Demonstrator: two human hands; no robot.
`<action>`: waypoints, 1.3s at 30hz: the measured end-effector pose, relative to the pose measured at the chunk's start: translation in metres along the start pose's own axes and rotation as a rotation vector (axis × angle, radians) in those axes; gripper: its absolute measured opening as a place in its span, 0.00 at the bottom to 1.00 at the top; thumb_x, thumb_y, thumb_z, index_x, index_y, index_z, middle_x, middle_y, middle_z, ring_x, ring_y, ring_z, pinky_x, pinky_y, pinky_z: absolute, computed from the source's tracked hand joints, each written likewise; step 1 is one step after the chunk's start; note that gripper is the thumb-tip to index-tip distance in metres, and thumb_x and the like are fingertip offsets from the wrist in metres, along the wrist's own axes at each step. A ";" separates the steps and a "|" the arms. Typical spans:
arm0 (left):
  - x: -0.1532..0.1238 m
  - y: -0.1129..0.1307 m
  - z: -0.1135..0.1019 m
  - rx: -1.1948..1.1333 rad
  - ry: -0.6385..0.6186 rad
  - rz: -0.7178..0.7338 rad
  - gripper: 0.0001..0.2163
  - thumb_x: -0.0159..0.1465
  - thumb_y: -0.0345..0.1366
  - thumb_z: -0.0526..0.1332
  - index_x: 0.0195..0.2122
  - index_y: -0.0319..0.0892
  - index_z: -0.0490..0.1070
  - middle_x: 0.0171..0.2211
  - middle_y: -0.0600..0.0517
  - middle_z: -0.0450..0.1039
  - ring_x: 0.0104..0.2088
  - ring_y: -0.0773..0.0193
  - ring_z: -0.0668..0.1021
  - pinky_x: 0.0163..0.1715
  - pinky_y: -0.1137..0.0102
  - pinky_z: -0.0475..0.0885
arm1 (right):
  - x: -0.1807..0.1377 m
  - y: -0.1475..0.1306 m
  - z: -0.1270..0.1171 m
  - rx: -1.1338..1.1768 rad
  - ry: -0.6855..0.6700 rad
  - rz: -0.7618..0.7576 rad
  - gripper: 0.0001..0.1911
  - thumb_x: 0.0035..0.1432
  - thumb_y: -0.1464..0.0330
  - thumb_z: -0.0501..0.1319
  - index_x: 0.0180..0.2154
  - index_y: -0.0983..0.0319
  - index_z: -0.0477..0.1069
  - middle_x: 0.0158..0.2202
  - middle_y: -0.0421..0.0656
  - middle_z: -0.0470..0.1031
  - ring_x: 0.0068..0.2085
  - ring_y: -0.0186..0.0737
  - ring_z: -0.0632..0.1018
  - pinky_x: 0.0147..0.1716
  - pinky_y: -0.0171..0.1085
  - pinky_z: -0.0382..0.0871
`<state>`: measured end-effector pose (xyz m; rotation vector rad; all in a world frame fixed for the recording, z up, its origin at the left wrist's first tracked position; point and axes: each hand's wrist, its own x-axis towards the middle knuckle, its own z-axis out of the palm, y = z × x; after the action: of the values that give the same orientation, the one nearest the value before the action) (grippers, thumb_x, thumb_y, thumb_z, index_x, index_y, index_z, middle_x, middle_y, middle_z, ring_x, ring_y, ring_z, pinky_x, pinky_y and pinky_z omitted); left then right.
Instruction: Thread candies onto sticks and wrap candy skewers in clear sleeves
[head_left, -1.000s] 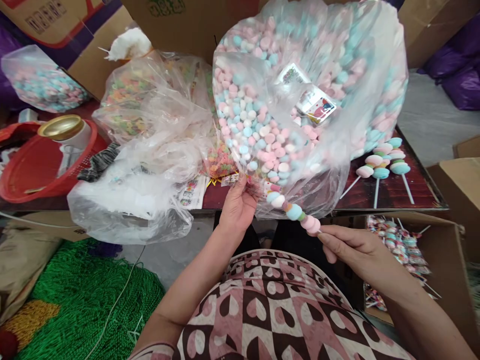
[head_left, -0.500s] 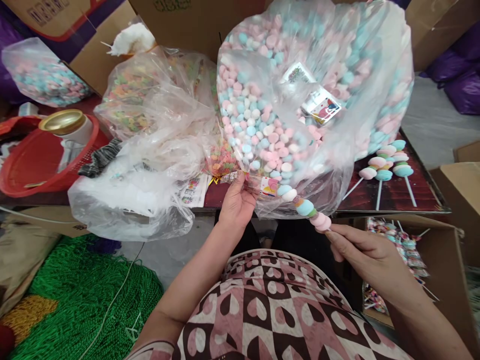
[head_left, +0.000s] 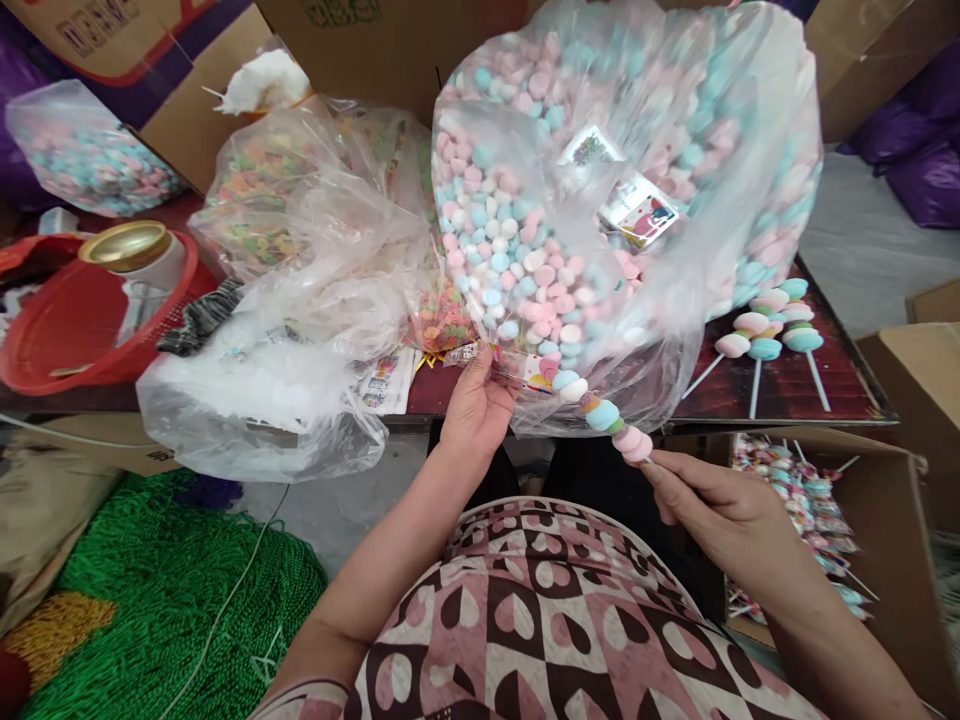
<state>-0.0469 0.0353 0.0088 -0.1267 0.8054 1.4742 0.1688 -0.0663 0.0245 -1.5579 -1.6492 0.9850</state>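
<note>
My right hand (head_left: 701,500) pinches the stick end of a marshmallow skewer (head_left: 604,415), threaded with pink, blue and white marshmallows and some gummy pieces. The skewer's upper end lies at the mouth of a clear printed wrapper bag (head_left: 525,368); its first marshmallows appear to be just inside. With thumb and fingers closed, my left hand (head_left: 480,400) grips that wrapper bag. Behind both hands stands a big clear sack of marshmallows (head_left: 517,240). Gummy candies (head_left: 442,315) spill near my left fingertips.
Several finished skewers (head_left: 769,325) lie at the table's right end. Below them is a cardboard box (head_left: 892,540) of wrapped skewers. Leftward are a plastic bag of white wrappers (head_left: 262,400), a bag of gummies (head_left: 262,200) and a red basket (head_left: 67,330). Green cords (head_left: 187,580) cover the floor.
My right hand has moved slightly left and up, bringing the skewer's tip further into the mouth of the wrapper bag. My left hand has barely moved.
</note>
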 end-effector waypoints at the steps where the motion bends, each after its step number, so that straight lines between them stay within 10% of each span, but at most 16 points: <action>1: 0.000 -0.001 -0.001 0.002 0.003 0.006 0.06 0.67 0.27 0.58 0.35 0.37 0.74 0.29 0.54 0.76 0.28 0.73 0.77 0.36 0.76 0.73 | 0.000 -0.001 0.001 -0.012 0.011 -0.019 0.13 0.60 0.60 0.61 0.37 0.60 0.80 0.16 0.36 0.69 0.19 0.32 0.69 0.19 0.31 0.64; 21: -0.028 -0.020 -0.001 0.334 -0.394 0.023 0.14 0.57 0.44 0.69 0.38 0.42 0.70 0.30 0.52 0.77 0.34 0.62 0.81 0.37 0.69 0.74 | 0.016 0.004 0.032 0.166 -0.118 0.095 0.17 0.61 0.57 0.58 0.36 0.60 0.80 0.16 0.37 0.65 0.20 0.33 0.66 0.22 0.33 0.60; 33: -0.030 -0.025 0.000 0.388 -0.423 0.032 0.16 0.55 0.47 0.70 0.33 0.40 0.71 0.26 0.53 0.74 0.26 0.68 0.75 0.28 0.73 0.68 | 0.018 -0.007 0.054 0.335 0.076 0.178 0.12 0.57 0.59 0.62 0.34 0.62 0.77 0.20 0.37 0.67 0.22 0.32 0.65 0.22 0.32 0.59; 39: -0.028 -0.018 -0.002 0.384 -0.402 0.044 0.15 0.56 0.48 0.69 0.33 0.41 0.72 0.27 0.53 0.76 0.30 0.65 0.77 0.31 0.72 0.69 | 0.020 -0.004 0.063 0.402 -0.061 0.225 0.20 0.58 0.56 0.61 0.45 0.63 0.77 0.21 0.37 0.68 0.20 0.31 0.62 0.19 0.32 0.55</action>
<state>-0.0282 0.0082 0.0156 0.4658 0.7464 1.3013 0.1113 -0.0519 -0.0041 -1.4638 -1.2316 1.3967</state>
